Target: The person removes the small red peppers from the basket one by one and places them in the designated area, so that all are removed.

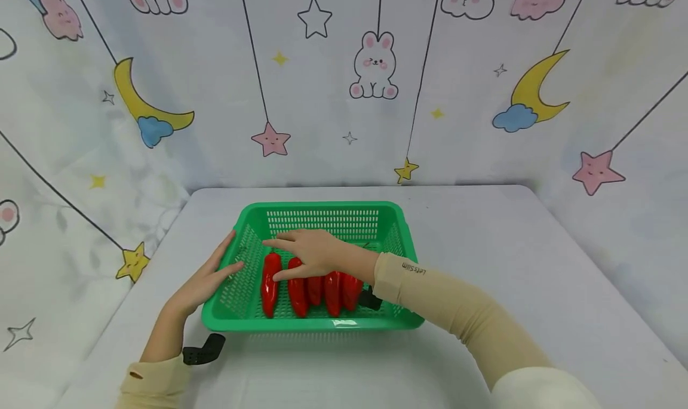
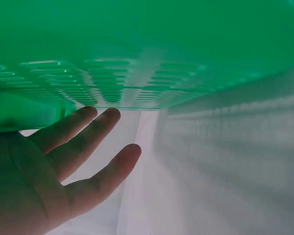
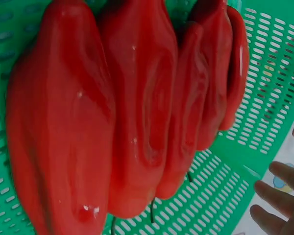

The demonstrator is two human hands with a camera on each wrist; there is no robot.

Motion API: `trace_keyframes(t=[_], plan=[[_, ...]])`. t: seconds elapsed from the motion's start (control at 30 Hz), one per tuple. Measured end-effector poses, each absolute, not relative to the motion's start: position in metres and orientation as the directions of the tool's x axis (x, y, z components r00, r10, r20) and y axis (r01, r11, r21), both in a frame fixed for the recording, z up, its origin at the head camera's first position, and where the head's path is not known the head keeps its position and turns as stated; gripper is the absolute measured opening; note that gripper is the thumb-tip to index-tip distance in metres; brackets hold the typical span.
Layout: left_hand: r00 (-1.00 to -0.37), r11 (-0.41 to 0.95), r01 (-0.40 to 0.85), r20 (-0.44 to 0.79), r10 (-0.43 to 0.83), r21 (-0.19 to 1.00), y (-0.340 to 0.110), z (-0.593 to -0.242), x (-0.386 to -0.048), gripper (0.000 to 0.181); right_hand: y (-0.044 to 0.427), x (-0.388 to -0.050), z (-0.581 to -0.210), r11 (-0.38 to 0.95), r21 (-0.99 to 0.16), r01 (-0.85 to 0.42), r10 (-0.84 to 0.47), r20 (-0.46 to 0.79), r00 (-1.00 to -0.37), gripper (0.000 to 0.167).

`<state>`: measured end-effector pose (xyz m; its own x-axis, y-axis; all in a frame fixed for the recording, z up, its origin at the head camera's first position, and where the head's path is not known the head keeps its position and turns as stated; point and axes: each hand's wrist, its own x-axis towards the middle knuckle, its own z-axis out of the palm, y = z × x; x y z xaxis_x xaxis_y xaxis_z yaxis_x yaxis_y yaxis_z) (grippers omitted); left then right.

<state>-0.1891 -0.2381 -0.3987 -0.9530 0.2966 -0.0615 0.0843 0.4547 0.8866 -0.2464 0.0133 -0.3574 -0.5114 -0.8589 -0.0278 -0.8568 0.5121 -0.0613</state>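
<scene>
Red peppers (image 1: 314, 289) in the basket (image 1: 279, 325) look light but slick, so I'd grip mid-body; right hand (image 1: 309, 251) spread over them, left hand (image 1: 200, 283) spread against the basket's left side.

There are five red peppers (image 1: 333, 295), one green basket (image 1: 312, 325), two hands (image 1: 201, 283) (image 1: 310, 251), two beige sleeves (image 1: 156, 382) (image 1: 446, 298), two black wrist cameras (image 1: 205, 349) (image 1: 369, 299), one surface (image 1: 478, 236), and, on the backdrop (image 1: 312, 167), two yellow moons (image 1: 131, 95) (image 1: 529, 92), two pink stars (image 1: 271, 140) (image 1: 598, 171) and two yellow stars with faces (image 1: 132, 263) (image 1: 406, 171).
</scene>
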Motion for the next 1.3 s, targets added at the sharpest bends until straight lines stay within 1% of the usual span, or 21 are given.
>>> trace_keyframes(t=[0.13,0.27,0.37,0.67,0.87,1.07,1.2,1.3], plan=[[-0.954,0.406,0.064,-0.063,0.293,0.912,-0.236,-0.401,-0.190,0.071,0.009,-0.246,-0.362,0.517,-0.037,-0.855,-0.856,-0.046,-0.515,0.071],[-0.957,0.387,0.045,-0.072,0.282,0.921,-0.236,-0.401,-0.188,0.072,0.003,-0.246,-0.366,0.507,-0.032,-0.861,-0.861,-0.043,-0.506,0.070],[-0.958,0.376,0.025,-0.085,0.274,0.926,-0.236,-0.401,-0.187,0.072,0.000,-0.245,-0.369,0.513,-0.032,-0.858,-0.857,-0.059,-0.511,0.071],[-0.959,0.352,0.013,-0.087,0.269,0.936,-0.234,-0.400,-0.186,0.069,-0.008,-0.243,-0.379,0.552,-0.108,-0.827,-0.833,-0.114,-0.542,0.076],[-0.959,0.354,0.022,-0.080,0.271,0.935,-0.235,-0.400,-0.186,0.068,-0.013,-0.242,-0.385,0.564,-0.117,-0.817,-0.825,-0.131,-0.550,0.078],[-0.961,0.361,0.016,-0.085,0.263,0.932,-0.236,-0.401,-0.188,0.068,-0.019,-0.240,-0.389,0.612,-0.116,-0.782,-0.789,-0.152,-0.595,0.082],[-0.962,0.362,0.007,-0.093,0.258,0.932,-0.235,-0.403,-0.189,0.068,-0.022,-0.238,-0.391,0.658,-0.109,-0.745,-0.749,-0.192,-0.634,0.083],[-0.963,0.366,0.004,-0.094,0.251,0.931,-0.236,-0.404,-0.189,0.068,-0.026,-0.238,-0.394,0.677,-0.095,-0.730,-0.730,-0.218,-0.648,0.084]])
